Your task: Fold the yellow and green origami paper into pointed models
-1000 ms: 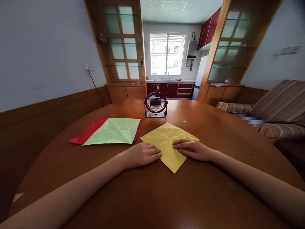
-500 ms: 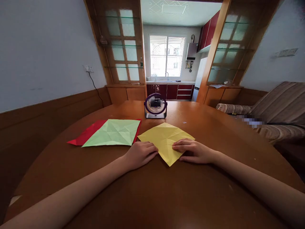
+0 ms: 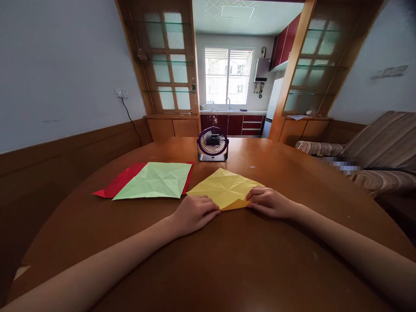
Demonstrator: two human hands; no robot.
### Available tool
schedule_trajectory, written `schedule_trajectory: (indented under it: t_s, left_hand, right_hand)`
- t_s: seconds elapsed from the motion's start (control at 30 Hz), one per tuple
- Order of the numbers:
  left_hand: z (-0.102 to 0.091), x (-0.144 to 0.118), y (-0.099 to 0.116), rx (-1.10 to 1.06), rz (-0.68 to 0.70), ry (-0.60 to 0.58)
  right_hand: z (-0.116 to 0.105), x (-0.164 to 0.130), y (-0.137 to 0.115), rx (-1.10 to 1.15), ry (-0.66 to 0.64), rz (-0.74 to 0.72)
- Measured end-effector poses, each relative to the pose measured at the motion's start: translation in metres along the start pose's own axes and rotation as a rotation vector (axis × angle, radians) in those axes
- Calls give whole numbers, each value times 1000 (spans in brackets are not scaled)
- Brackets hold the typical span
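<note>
From my remote seat I saw the round wooden table (image 3: 208,260) with bare room near its front edge. Left of the small fan (image 3: 212,144), a green sheet (image 3: 156,180) lay over a red sheet (image 3: 115,184); I could read no writing anywhere. In front of the fan, the left hand (image 3: 194,212) rested loosely curled, fingertips touching the yellow paper (image 3: 224,188). The right hand (image 3: 269,201) pinched that paper's near right edge, folded upward, just beside it.
</note>
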State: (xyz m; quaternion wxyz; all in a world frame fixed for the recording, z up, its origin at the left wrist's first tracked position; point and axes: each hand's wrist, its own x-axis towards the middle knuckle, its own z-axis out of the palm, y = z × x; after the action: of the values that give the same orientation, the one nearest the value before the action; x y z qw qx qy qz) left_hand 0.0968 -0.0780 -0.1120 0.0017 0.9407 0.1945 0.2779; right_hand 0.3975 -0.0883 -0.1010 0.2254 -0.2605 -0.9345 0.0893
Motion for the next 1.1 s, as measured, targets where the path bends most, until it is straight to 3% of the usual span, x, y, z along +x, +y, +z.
schedule_trajectory:
  t_s: [0.23,0.5,0.67,0.83,0.93,1.1]
  left_hand:
    - [5,5,1,-170,-473,71]
    - [6,10,2,-295,-642,38]
    - [5,11,2,-245,-616,-2]
    - [9,12,3,-76,-343,-41]
    - [12,14,3,-1,-190,-154]
    - [11,20,6,43,-162,-244]
  right_hand:
    - [9,3,4,193,102,249]
    - [20,9,2,144,191,425]
    - [26,10,4,135,218,486]
    - [30,12,5,119,230,516]
    - [30,12,4,114,229,517]
    - [30,12,4,99,223,513]
